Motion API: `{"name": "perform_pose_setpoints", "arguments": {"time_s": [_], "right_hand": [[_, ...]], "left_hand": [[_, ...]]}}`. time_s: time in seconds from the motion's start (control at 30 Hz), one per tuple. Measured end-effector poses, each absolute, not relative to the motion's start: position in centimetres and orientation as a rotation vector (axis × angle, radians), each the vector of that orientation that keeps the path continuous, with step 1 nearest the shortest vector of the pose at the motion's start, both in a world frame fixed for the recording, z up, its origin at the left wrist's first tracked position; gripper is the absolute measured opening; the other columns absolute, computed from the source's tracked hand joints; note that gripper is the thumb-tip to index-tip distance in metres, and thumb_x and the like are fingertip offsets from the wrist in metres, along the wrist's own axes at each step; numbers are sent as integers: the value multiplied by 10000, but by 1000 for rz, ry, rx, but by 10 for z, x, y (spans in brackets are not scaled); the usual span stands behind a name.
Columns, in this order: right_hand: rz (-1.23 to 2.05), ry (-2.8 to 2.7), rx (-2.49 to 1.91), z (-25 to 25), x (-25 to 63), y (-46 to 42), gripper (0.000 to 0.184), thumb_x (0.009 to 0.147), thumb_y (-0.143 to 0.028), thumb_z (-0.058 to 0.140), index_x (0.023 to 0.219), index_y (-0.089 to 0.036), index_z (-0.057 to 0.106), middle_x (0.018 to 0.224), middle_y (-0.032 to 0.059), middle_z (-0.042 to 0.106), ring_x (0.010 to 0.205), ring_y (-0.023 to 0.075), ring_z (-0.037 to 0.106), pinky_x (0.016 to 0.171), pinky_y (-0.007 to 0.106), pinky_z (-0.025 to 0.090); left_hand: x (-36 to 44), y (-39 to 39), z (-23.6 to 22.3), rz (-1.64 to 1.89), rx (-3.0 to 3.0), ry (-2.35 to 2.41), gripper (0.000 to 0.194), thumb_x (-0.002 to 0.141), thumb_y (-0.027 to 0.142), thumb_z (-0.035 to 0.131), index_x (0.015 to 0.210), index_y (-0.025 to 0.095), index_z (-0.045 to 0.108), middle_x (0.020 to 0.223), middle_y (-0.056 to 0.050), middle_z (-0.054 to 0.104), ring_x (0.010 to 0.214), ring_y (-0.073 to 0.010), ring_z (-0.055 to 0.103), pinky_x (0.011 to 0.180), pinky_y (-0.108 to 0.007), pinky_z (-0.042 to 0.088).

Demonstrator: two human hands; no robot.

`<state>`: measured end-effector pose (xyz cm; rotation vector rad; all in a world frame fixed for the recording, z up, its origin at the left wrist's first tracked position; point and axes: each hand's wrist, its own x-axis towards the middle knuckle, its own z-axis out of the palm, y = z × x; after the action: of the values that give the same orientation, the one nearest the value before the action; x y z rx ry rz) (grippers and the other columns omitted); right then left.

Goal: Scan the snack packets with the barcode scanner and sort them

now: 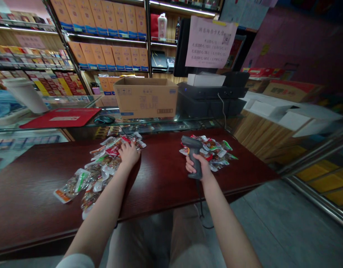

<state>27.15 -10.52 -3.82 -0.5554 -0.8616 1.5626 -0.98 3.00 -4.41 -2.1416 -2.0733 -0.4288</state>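
Observation:
My right hand (197,165) is wrapped round the grip of a dark grey barcode scanner (192,143), its head pointing left and its cable hanging over the table's front edge. Behind and right of the scanner lies a pile of small clear snack packets (220,154). My left hand (129,154) rests on a larger heap of similar packets (95,173) on the left, fingers spread over a red packet (113,149) at the far end. Whether those fingertips pinch a packet is hard to see; they look outstretched. Between the two piles is bare dark wood.
The dark red table (157,178) meets a glass counter holding a red mat (61,117), a mouse (104,119), a white cup (26,95) and an open cardboard box (146,98). A monitor (182,48) with a paper notice stands behind. Metal railing (319,197) runs at right.

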Motion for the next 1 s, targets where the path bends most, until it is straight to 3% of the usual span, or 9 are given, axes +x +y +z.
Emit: {"name": "perform_pose_setpoints", "arguments": {"time_s": [0.23,1.0], "right_hand": [[1560,-852,-555,-38,272,-106,241,836,-328,528,1027,-182,517,551,-81,469,312,58,331,388,219,275],[1549,-863,-555,-35,271,-108,259,829,-334,533,1043,-190,508,544,-90,468,303,52,323,389,209,286]], "left_hand": [[-9,32,-42,-362,-2129,-2062,534,843,429,551,1252,86,554,1309,-272,503,1205,-411,444,918,-502,404],[-10,24,-40,-390,-2151,-2074,526,857,436,533,1276,119,553,1333,-250,492,1257,-405,417,945,-505,418]]}}
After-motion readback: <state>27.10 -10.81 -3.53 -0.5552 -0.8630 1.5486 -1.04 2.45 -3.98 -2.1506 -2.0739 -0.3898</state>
